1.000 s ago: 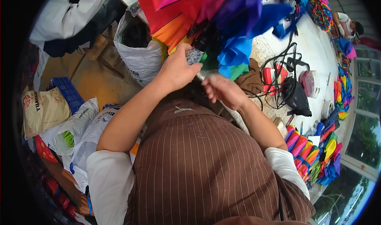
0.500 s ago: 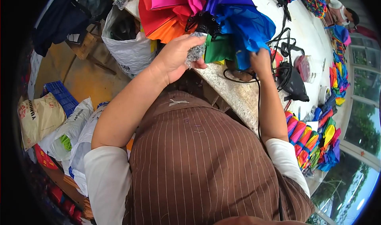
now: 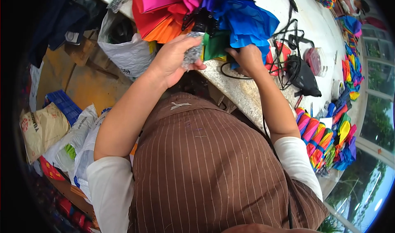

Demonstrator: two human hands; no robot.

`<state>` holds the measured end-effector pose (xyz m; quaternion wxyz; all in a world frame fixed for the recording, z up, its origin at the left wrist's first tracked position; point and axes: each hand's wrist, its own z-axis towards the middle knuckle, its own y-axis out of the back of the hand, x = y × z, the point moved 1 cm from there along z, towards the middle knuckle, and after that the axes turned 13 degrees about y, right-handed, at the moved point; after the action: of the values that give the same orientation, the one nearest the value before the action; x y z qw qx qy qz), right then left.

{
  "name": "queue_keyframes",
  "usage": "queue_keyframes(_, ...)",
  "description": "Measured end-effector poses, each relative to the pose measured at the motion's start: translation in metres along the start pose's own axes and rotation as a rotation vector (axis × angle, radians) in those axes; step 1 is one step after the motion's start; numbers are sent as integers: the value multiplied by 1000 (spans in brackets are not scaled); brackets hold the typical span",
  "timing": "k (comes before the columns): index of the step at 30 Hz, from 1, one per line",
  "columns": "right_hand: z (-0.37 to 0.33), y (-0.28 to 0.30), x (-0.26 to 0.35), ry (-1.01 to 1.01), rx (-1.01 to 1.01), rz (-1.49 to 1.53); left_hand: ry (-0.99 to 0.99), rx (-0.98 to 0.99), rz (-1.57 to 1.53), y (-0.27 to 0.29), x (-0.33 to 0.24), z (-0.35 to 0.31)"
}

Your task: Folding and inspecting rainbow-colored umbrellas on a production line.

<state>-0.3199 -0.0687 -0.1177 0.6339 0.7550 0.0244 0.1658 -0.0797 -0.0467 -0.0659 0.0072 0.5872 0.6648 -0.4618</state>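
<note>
A rainbow-coloured umbrella (image 3: 247, 21) lies partly folded on the white table, its loose panels fanned out in pink, red, orange, purple, blue and green. My left hand (image 3: 173, 60) is closed round its handle (image 3: 192, 54), which is wrapped in grey, crinkled clear plastic. Dark rib ends (image 3: 200, 23) cluster just beyond that handle. At the lower edge of the blue panel, my right hand (image 3: 249, 60) is curled on the cloth with its thumb pointing left. The fingertips of that hand are hidden under the fabric.
Tangled black cords (image 3: 288, 48) and a black pouch (image 3: 302, 76) lie right of my right hand. Beyond them is a round clear container (image 3: 314, 61). Bundled rainbow umbrellas (image 3: 317, 138) are piled at the right. A white sack (image 3: 127, 56) stands by the table's left edge.
My right hand has moved left along the blue panel, closer to the green one. The umbrella and my left hand have shifted slightly left in view.
</note>
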Motion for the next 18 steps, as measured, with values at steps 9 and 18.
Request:
queue_keyframes(9,22,-7,-1,439,-634,-188,-5,-54,-63,4,5,3)
queue_keyframes(18,17,-32,10,383,-370,42,-28,-86,-127,5,1,10)
